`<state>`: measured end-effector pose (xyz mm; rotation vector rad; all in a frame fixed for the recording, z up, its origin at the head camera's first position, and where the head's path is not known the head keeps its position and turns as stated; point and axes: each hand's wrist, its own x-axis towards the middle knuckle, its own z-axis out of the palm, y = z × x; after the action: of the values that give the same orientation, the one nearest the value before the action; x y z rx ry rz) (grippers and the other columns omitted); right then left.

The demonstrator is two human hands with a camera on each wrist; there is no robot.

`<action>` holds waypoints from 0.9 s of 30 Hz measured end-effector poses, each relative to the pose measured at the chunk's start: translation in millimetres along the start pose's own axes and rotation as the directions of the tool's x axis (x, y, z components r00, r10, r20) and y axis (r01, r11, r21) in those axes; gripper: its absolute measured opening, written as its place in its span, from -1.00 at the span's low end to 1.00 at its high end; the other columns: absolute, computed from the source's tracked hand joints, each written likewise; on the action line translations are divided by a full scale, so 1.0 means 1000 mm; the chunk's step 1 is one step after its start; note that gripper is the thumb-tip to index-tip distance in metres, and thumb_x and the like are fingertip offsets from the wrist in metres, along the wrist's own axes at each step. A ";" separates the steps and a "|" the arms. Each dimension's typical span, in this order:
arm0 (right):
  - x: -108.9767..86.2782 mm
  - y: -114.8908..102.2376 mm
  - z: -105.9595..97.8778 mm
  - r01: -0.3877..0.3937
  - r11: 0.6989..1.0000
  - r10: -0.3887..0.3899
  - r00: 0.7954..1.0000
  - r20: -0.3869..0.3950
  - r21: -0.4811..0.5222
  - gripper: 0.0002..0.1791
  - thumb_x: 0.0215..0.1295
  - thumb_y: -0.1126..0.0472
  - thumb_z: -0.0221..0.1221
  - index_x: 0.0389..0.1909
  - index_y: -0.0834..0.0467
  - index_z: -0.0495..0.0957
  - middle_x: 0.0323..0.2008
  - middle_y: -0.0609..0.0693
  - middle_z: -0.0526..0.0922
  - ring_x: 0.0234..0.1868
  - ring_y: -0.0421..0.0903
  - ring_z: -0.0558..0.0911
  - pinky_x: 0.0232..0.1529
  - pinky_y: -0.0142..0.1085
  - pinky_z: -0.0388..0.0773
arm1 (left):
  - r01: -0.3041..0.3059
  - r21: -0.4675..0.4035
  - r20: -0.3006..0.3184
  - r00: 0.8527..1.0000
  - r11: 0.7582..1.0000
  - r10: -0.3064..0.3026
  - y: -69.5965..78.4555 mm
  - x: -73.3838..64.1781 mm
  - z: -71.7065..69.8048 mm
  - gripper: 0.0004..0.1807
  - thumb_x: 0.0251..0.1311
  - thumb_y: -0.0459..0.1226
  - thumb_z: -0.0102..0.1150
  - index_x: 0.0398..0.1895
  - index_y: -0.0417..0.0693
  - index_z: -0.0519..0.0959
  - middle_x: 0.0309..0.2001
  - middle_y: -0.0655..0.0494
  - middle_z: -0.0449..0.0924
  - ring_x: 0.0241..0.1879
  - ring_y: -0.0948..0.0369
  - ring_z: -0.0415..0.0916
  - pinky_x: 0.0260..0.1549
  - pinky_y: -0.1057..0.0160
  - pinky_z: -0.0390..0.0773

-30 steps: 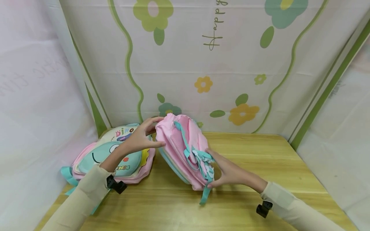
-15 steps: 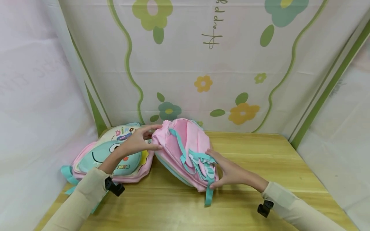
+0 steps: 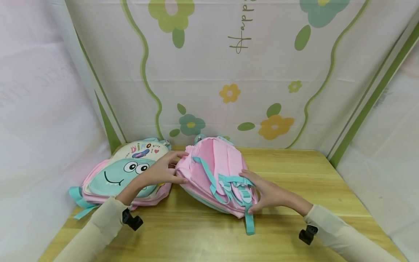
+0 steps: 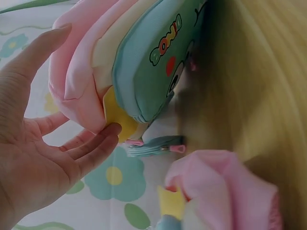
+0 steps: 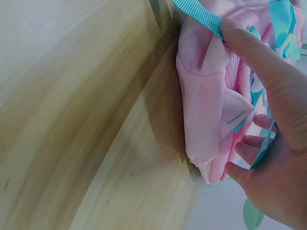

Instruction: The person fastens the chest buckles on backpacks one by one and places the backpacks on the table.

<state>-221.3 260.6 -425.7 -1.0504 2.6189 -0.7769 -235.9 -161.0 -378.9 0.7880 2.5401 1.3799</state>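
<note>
Both hands grip a pink backpack, tilted with its padded back and teal straps turned upward. My left hand holds its left side, thumb on the pink fabric and fingertips by a yellow spike in the left wrist view. That view also shows its teal front panel, facing the table. At the right end, my right hand grips the bag, thumb over a teal strap in the right wrist view. Some fingers are hidden behind the bag.
A second dinosaur-faced backpack lies face up at the left, just behind and below my left hand. The wooden table ends at a white floral cloth at the back, with cloth walls on both sides.
The held backpack has tipped down toward the table, its strapped back turning more upward, and has shifted right. Both hands moved with it, uncovering more of the other backpack's face.
</note>
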 end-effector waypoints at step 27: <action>-0.020 0.017 -0.019 -0.039 0.996 0.041 0.999 0.031 -0.074 0.28 -0.18 -0.26 0.59 0.55 0.12 0.20 0.58 0.23 0.15 0.51 0.32 0.26 0.33 0.29 0.36 | 0.116 -0.039 0.116 0.987 0.993 -0.111 -0.034 -0.008 0.045 0.13 -0.04 -0.02 0.61 0.56 0.03 0.13 0.38 -0.05 0.35 0.37 -0.07 0.36 0.35 -0.14 0.41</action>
<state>-224.6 292.2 -419.2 -1.0171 2.6511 -0.6538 -225.7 -146.5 -432.7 0.6825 2.4182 1.3133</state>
